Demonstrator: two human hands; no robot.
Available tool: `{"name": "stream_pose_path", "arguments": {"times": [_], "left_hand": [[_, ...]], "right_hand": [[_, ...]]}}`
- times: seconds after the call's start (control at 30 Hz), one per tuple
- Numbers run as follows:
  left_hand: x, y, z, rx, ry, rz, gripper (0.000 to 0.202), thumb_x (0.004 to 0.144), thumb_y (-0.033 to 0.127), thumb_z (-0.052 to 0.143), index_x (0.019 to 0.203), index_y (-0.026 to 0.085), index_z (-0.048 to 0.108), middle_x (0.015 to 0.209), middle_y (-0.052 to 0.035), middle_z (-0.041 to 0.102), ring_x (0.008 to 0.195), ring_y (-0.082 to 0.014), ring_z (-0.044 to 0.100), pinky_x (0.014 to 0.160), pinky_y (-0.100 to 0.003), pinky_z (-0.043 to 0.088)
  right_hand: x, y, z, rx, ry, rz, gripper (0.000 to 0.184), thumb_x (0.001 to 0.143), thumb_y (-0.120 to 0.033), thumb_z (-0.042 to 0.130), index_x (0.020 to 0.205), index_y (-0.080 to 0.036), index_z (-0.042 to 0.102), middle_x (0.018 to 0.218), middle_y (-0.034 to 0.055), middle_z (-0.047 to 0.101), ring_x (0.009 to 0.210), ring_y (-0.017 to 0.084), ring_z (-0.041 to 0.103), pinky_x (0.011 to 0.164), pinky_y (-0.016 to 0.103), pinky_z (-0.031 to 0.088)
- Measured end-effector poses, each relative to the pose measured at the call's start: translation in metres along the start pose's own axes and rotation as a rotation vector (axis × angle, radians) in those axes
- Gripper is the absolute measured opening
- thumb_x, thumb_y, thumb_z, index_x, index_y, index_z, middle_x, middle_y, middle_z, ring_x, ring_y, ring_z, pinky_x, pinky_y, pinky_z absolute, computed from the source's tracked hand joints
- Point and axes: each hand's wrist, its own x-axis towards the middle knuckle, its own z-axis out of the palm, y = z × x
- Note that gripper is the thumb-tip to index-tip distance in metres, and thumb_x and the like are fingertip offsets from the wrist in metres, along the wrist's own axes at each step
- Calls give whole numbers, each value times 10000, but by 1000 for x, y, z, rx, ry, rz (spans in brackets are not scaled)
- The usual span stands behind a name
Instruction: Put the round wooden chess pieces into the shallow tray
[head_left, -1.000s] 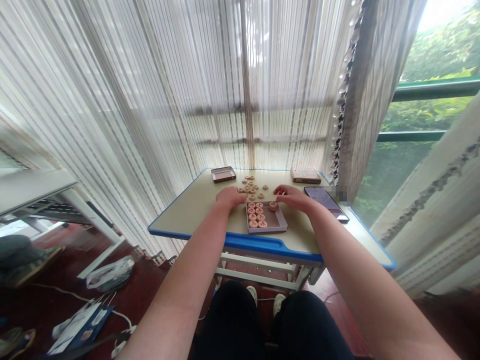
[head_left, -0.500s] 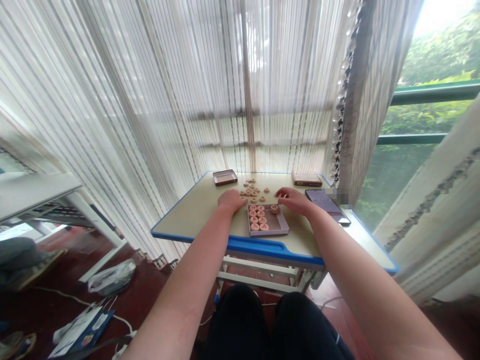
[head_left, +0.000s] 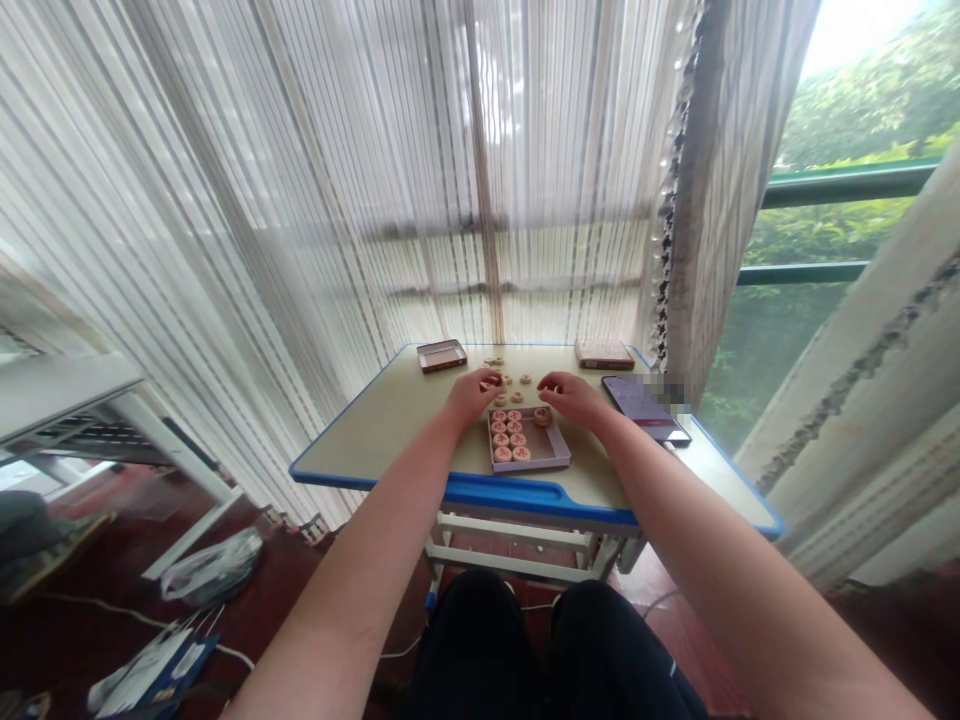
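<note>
While a curtain (head_left: 315,180) hangs behind the table (head_left: 360,430), the box (head_left: 547,452) sits near the front edge, the left hand (head_left: 474,392) curls over loose pieces (head_left: 517,397) beyond it and the right hand (head_left: 571,397) beside them, whether gripping any I can't tell, and red-marked pieces (head_left: 521,454) line the box's left side.

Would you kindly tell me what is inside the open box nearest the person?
The open box holds two columns of red-marked pieces on the left and at least one separate piece toward the far right corner; anything beneath them is covered.
</note>
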Motion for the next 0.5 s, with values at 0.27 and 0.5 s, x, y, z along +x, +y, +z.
{"name": "stream_pose_path", "arguments": {"times": [0.27, 0.5], "left_hand": [[-4, 18, 7, -212, 8, 73, 442, 645, 318, 660, 1037, 156, 536, 886, -50, 646, 585, -68, 522, 559, -209, 443], [-10, 34, 6, -135, -14, 154, 353, 642, 298, 653, 956, 155, 580, 896, -51, 645, 607, -75, 520, 573, -209, 434]], "right_hand": [[-1, -20, 3, 32, 59, -23, 302, 766, -435, 505, 740, -177, 661, 713, 38, 653, 653, 142, 556, 597, 240, 372], [-5, -33, 1, 116, 43, 35, 373, 741, -510, 503, 747, -179, 675, 703, 36, 658, 640, 145, 561, 574, 239, 371]]}}
